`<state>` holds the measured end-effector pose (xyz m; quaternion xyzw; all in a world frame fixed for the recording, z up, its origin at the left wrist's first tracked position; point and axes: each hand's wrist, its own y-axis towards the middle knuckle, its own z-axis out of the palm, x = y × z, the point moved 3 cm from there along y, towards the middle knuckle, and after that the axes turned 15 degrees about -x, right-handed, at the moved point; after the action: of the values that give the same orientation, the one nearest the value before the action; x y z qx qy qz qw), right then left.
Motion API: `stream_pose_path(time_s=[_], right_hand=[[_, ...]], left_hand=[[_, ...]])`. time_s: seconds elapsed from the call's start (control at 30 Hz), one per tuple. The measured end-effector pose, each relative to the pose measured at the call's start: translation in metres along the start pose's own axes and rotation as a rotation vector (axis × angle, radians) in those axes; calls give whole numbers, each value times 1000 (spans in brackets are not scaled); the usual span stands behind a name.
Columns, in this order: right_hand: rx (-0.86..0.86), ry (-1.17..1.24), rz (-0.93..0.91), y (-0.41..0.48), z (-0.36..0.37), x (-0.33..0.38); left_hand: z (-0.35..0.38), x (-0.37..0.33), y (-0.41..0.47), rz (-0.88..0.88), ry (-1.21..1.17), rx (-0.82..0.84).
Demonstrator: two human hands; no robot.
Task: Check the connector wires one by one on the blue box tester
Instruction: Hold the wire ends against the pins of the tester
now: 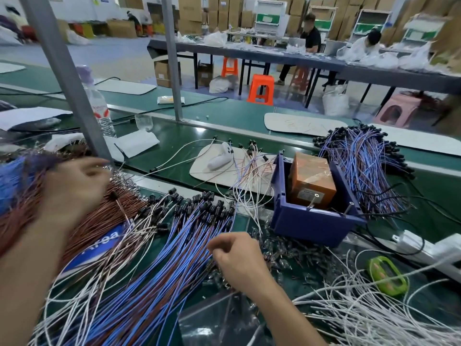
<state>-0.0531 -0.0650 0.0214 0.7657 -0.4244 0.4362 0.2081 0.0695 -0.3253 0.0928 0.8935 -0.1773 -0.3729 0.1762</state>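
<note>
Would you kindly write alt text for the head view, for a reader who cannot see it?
A person's hands work among connector wires on a green workbench: the blurred left hand lies over a brown wire bundle, and the right hand curls its fingers into fanned blue wires. A blue box tester holding an orange block stands to the right.

box tester: blue | block inside: orange | wires: blue, brown, white | table: green | stool: orange
</note>
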Motion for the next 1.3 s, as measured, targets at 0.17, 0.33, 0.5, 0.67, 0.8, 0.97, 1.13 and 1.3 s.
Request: stream_pose_path(time_s=[0.17, 0.33, 0.5, 0.67, 0.8, 0.97, 1.13, 1.3], right_hand=[[-61, -87, -24, 18, 17, 22], [-17, -139, 101, 32, 22, 27], [52, -15, 205, 35, 15, 24], [-6, 327, 268, 30, 9, 29], [-165, 489, 219, 19, -12, 35], [-384, 778, 207, -6, -69, 39], [-370, 1208, 224, -26, -149, 24], [-451, 371, 72, -45, -182, -6]], left_hand=[[36, -28, -102, 164, -19, 301], [59, -30, -125, 181, 33, 329], [48, -40, -127, 87, 1, 240], [40, -56, -135, 67, -280, 336], [26, -71, -144, 46, -439, 363], [18, -77, -151, -75, -610, 702], [11, -65, -155, -174, -713, 979], [10, -58, -140, -10, -296, 543]])
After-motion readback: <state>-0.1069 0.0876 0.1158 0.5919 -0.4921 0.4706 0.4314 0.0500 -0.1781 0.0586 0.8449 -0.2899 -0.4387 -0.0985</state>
